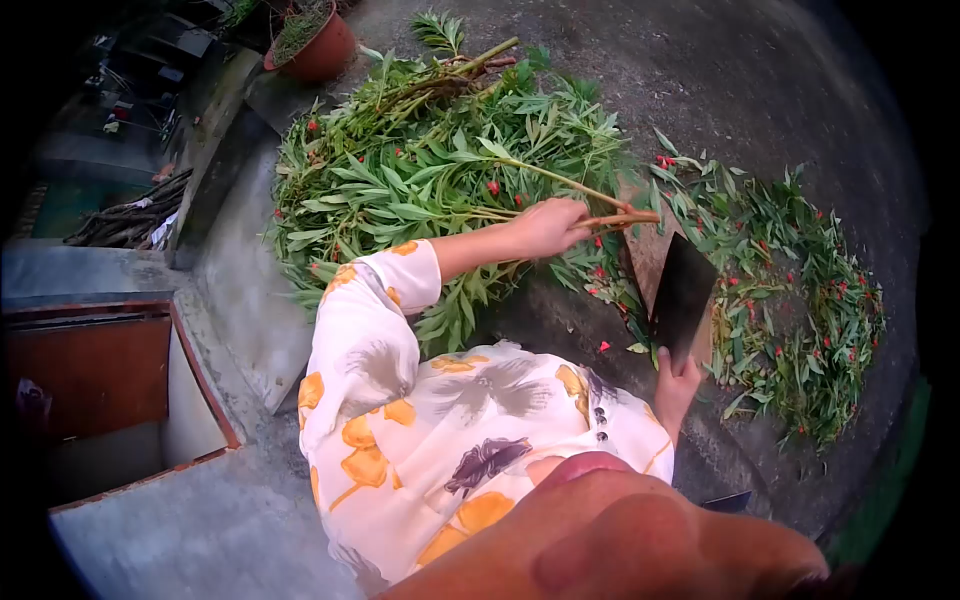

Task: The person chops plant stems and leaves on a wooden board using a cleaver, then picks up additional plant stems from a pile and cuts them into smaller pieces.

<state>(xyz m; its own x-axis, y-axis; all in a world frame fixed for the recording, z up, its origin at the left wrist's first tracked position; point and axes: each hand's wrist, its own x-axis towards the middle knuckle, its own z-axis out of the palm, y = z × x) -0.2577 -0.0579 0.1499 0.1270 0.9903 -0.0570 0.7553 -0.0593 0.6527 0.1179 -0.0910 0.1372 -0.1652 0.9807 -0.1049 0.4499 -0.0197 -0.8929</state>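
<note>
My left hand (552, 228) is closed around the stems of a leafy plant (575, 185), whose thick brown stem end points right over a wooden board (648, 255). Leaves and red flowers trail away to the left of that hand. In my right hand (678, 388) is a cleaver (684, 295) with a broad, dark blade. Its blade stands at the board, close to the stem end; I cannot tell whether it touches the wood. Part of the cleaver's handle is hidden by my fingers.
A big heap of leafy stalks (400, 180) lies on the concrete at the left. Chopped leaves with red petals (800, 310) are spread at the right. A clay pot (318, 50) stands at the back left, and a recessed opening (200, 390) is at the lower left.
</note>
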